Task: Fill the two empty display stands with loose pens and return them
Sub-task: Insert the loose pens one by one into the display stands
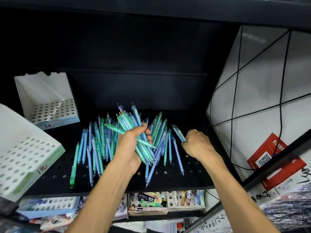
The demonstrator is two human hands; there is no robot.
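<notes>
A: What is the left hand (133,145) doing?

B: It grips a fat bundle of pens (134,132), green and blue ones. The fingers curl tight round them, and the bundle sits up above the pile.

A: And the right hand (196,143)?

B: It pinches one blue pen (179,133) at the right edge of the pile. The fingers are curled in.

A: Where are the loose pens (96,148)?

B: They lie in a heap on the black shelf (193,174). The shelf has little round holes in it. Some pens point at us, and one green pen (74,163) lies apart on the left.

A: Where are the two stands?

B: Both are on the left. The far display stand (50,101) sits at the back of the shelf. The near display stand (25,157) is tilted at the left edge. Both are white with rows of holes, and no pens are in the holes.

A: Is there writing on them?

B: Yes. Each one has "1元" written by hand on the front.

A: Anything else?

B: A red card (276,158) with a QR code hangs on the right wall. Its white words are too blurry to read. Below the shelf are boxes of other pens (148,202).
</notes>
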